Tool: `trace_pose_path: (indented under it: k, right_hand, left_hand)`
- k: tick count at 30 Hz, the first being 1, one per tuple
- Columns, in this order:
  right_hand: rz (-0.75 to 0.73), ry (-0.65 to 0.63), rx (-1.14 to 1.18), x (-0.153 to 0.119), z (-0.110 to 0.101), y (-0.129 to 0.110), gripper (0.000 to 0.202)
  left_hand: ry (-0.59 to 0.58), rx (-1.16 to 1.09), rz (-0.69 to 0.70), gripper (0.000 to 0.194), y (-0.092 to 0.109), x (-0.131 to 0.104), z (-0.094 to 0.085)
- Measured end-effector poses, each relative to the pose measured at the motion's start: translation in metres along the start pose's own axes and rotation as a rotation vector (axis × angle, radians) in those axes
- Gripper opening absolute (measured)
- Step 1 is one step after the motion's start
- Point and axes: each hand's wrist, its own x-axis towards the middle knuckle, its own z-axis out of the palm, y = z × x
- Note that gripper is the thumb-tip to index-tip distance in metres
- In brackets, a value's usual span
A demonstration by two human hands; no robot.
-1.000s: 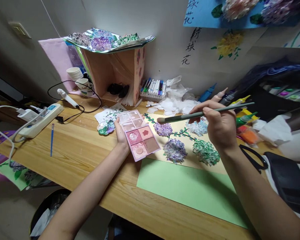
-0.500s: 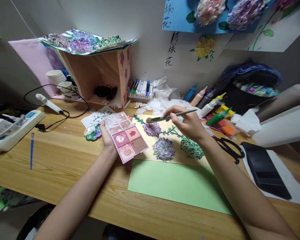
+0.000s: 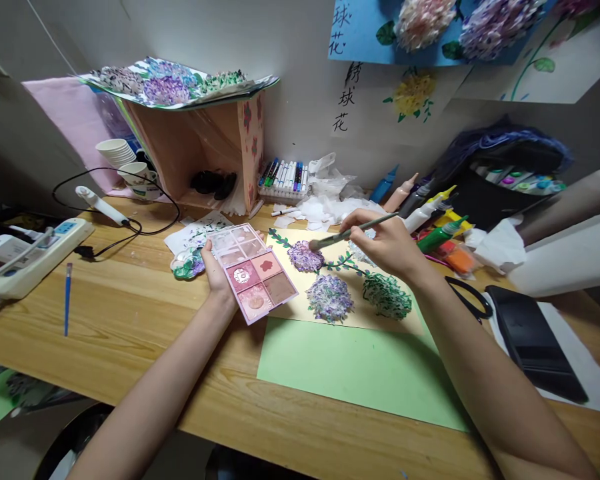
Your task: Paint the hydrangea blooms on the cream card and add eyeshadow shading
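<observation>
Our right hand (image 3: 377, 247) has thumb and fingers clamped on the slim handle of a grey-green brush (image 3: 335, 238), which slants down to the left. Its bristles lie over the far right edge of a small purple flower (image 3: 304, 259); we cannot tell whether they touch it. The thumb of our left hand (image 3: 217, 275) presses the left edge of an open pink palette (image 3: 263, 283), its other fingers hidden beneath, so we have it gripped and tilted, lid to the far side, just left of the flowers. Under the brush we see a beige sheet (image 3: 359, 319), where a violet-white flower (image 3: 330, 298) sits nearer us and a green flower (image 3: 387, 296) to its right. A light green sheet (image 3: 350, 377) lies on the near side. Farther out on the wooden table (image 3: 220, 387), we find a blue brush (image 3: 68, 300) at left, markers (image 3: 285, 179) at the far side and a green bottle (image 3: 437, 235) at right.
</observation>
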Motion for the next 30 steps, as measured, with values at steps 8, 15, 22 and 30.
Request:
trace_pose_path:
  k: [8,15,22,30]
  right_hand:
    - [-0.184,-0.19,-0.015,-0.004,-0.003,-0.014,0.015]
    - [-0.242,-0.265,-0.055,-0.003,-0.019,-0.006,0.016]
    - [-0.226,-0.04,0.087,-0.008,-0.023,-0.014,0.017]
    - [-0.373,-0.22,0.301,-0.023,0.002,-0.055,0.021]
  left_hand:
    - [0.004,-0.008,0.014,0.064,0.0,0.003,-0.004]
    - [-0.009,-0.037,0.037,0.061,0.0,0.002,-0.003]
    - [0.006,-0.08,0.056,0.058,-0.001,0.004,-0.004]
    - [-0.013,-0.118,0.024,0.059,-0.004,0.007,-0.009]
